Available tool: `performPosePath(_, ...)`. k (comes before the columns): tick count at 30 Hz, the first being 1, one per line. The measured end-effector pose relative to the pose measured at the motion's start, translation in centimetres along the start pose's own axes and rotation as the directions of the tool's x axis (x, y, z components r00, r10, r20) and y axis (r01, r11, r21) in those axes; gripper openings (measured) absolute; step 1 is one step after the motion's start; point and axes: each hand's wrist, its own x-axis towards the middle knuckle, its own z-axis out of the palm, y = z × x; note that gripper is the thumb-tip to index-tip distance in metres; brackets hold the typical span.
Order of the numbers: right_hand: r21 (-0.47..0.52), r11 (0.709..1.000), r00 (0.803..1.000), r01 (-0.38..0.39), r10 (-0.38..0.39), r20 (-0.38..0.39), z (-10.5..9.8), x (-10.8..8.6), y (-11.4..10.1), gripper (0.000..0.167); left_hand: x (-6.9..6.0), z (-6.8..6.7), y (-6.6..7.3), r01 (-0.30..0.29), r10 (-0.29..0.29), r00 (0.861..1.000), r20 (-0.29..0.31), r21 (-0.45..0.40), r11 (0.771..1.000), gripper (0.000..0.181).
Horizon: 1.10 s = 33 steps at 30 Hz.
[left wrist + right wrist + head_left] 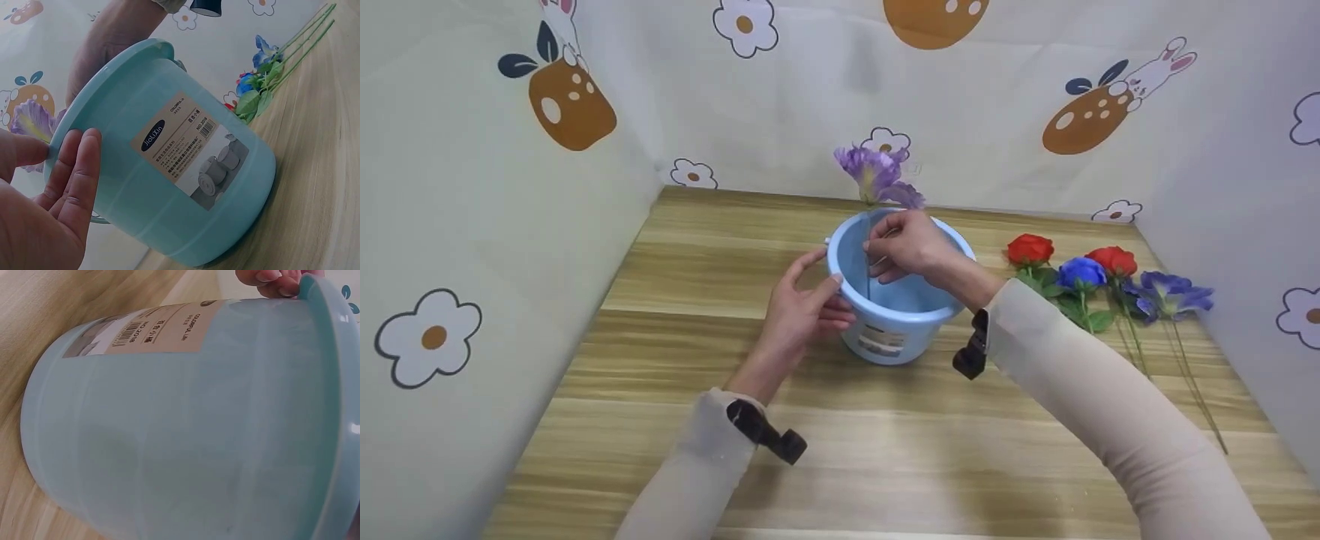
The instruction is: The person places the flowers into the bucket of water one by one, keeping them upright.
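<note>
A light blue plastic bucket (889,337) with a paper label stands upright on the table. My left hand (799,304) holds its rim at the left, the thumb at the lip and the fingers along the outer wall; the left wrist view shows these fingers (79,174) close up. Over the bucket's mouth, my right hand (911,244) pinches the stem of a purple artificial flower (874,176). The bloom stands above the far rim, and the stem runs down inside the bucket. In the right wrist view the bucket wall (185,427) hides the right hand's fingers.
On the right of the wooden table (675,442) lie a red rose (1030,249), a blue rose (1081,274), another red rose (1114,261) and a blue-violet flower (1170,295), stems towards the front. Patterned cloth walls (780,112) enclose the table at the back and sides.
</note>
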Motion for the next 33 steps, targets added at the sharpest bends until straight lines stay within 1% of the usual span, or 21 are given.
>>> performPosePath(9,-0.051,0.999,0.999,-0.014,0.017,0.043,0.3,0.2,0.1,0.010,0.0,0.0,0.0,0.005,-0.005,1.000,-0.001,-0.008,1.000,0.054)
performPosePath(14,-0.044,0.998,0.997,-0.039,0.042,0.069,0.6,0.4,0.2,0.009,-0.2,0.0,0.0,0.012,-0.012,1.000,-0.002,-0.001,1.000,0.055)
performPosePath(18,-0.040,0.999,0.997,-0.037,0.040,0.068,0.7,0.4,0.2,0.007,-0.2,0.0,0.0,0.009,-0.009,1.000,0.008,-0.017,1.000,0.054)
performPosePath(23,-0.050,0.998,0.997,-0.033,0.036,0.066,1.0,0.6,0.3,0.006,-0.2,0.0,-0.1,0.024,-0.024,1.000,0.010,-0.034,0.999,0.053)
performPosePath(33,-0.079,0.996,0.998,-0.030,0.035,0.058,1.3,0.9,0.2,0.007,-0.2,0.0,0.0,0.022,-0.022,1.000,0.010,-0.033,0.999,0.053)
